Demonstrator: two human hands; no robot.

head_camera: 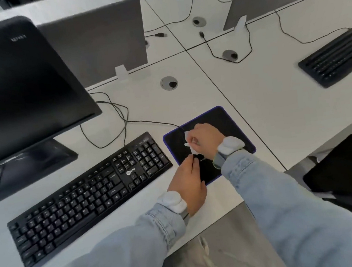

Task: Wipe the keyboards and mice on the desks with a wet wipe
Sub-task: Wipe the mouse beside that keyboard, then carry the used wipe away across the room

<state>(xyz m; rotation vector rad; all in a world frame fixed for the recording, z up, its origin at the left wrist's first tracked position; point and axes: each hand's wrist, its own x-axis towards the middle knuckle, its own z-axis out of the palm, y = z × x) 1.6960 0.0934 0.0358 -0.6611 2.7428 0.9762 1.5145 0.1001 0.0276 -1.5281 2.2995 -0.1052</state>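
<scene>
Both my hands are over a black mouse pad [231, 124] with a purple edge. My right hand [204, 141] grips a white wet wipe [191, 144] bunched under its fingers. My left hand [187, 180] pinches the wipe's lower corner. The mouse is hidden under my right hand; only its cable runs in from the left. A black keyboard [89, 195] lies just left of the pad, untouched. A second black keyboard [338, 55] lies on the desk at the far right.
A black monitor [17, 90] stands behind the near keyboard, with loose cables [111, 119] trailing across the white desk [209, 89]. Grey dividers [97, 38] rise at the back. A black chair [348, 170] sits at the lower right.
</scene>
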